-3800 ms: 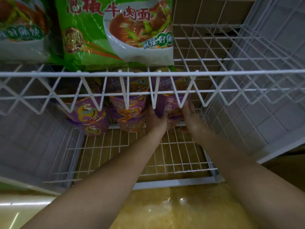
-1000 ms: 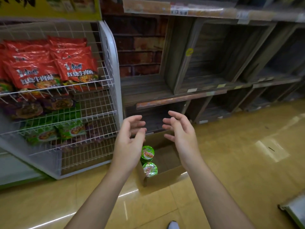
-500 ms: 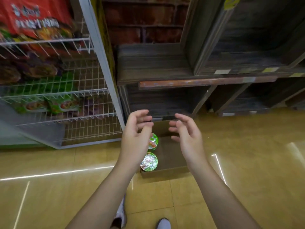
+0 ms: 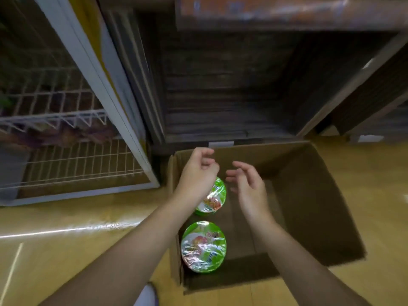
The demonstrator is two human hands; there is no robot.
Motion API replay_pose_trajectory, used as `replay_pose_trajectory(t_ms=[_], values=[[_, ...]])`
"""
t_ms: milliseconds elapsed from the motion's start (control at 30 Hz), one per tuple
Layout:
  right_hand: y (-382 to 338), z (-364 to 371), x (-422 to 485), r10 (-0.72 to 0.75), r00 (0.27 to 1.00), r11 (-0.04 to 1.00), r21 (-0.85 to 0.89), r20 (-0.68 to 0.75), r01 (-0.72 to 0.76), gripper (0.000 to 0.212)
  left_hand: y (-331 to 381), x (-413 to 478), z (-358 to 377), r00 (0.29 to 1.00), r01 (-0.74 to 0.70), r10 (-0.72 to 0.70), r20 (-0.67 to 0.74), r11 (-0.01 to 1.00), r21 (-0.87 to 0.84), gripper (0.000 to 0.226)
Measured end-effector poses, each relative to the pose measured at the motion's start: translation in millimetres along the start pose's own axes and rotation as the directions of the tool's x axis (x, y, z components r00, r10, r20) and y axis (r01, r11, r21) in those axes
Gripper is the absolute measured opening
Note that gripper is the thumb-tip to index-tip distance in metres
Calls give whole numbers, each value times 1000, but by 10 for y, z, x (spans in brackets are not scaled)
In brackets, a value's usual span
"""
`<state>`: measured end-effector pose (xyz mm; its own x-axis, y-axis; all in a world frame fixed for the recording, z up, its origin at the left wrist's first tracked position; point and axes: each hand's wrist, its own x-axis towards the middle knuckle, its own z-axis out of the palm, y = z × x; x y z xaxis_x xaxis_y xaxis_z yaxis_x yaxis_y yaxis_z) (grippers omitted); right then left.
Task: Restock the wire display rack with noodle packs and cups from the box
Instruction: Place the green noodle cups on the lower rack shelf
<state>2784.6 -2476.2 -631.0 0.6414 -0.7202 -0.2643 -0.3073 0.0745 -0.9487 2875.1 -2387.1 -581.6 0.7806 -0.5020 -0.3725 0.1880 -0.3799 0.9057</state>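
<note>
Wood shelving (image 4: 220, 96): dark, stood behind the box, biggest thing in shot.
wire rack (image 4: 53, 120): white, stood left of the box on the yellow floor (image 4: 66, 250); stock on the lower tier too blurred to name.
box (image 4: 309, 206): brown cardboard, flaps open, sat on the floor just beside the rack's corner; two cups showed inside.
left hand (image 4: 197, 173): hung over the box above the far cup, fingers loosely curled, nothing held; contact with the cup couldn't be told.
right hand (image 4: 249, 188): just beside the left one, over the box's middle, fingers relaxed and part spread, empty.
near cup (image 4: 203, 246): green film lid, upright, against the box's left wall.
far cup (image 4: 214, 199): same kind, just behind the near cup, partly hidden under the left hand.
step (judged): reach for the cups, grasp not yet made.
risk (judged): shrink film looked slick, so a one-hand top grip could slip and drop a cup. The cups sat tight to the wall, so fingers could snag cardboard or tip the neighbour.
</note>
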Motion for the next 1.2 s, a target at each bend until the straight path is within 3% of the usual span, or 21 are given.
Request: replay_pose_trajectory(t_ms=[133, 200, 300, 400, 533, 700, 767, 833, 900, 967, 1100, 1200], values=[[761, 206, 504, -78, 996, 994, -68, 49, 81, 21, -560, 575, 147, 998, -37, 30, 61, 992, 117, 30], [1053, 267, 675, -130, 986, 978, -150, 105, 145, 19, -813, 805, 221, 993, -91, 63, 104, 953, 289, 34], [1397, 290, 884, -198, 971, 936, -269, 135, 228, 23, -1104, 1047, 252, 982, -87, -27, 185, 811, 578, 43], [1674, 263, 1102, -229, 967, 906, -340, 109, 253, 32, -1309, 1186, 213, 969, -67, -134, 208, 668, 741, 57], [1968, 249, 1315, -134, 986, 901, -401, 97, 162, 26, -1468, 1263, 245, 925, -100, -279, 257, 474, 875, 89], [2101, 266, 1412, 115, 992, 977, -184, 51, -104, 26, -1623, 1229, 390, 895, -213, -319, 310, 304, 929, 109], [2175, 253, 1440, 188, 981, 973, -143, 54, -179, 22, -1644, 1226, 383, 900, -216, -310, 308, 298, 930, 112], [2280, 227, 1428, 265, 957, 929, -297, 117, -221, 12, -1641, 1227, 352, 898, -216, -305, 316, 321, 922, 112], [2328, 235, 1341, 383, 901, 848, -465, 203, -255, 17, -1623, 1228, 334, 900, -225, -289, 325, 332, 916, 110], [2329, 293, 1252, 477, 849, 826, -446, 226, -345, 16, -1627, 1210, 315, 898, -227, -292, 329, 333, 915, 110], [2305, 343, 1218, 461, 872, 828, -432, 163, -357, 13, -1596, 1171, 279, 899, -226, -276, 340, 374, 899, 101], [2238, 318, 1168, 428, 896, 818, -471, 117, -330, 10, -1542, 1171, 239, 935, -177, -176, 309, 525, 832, 83]])
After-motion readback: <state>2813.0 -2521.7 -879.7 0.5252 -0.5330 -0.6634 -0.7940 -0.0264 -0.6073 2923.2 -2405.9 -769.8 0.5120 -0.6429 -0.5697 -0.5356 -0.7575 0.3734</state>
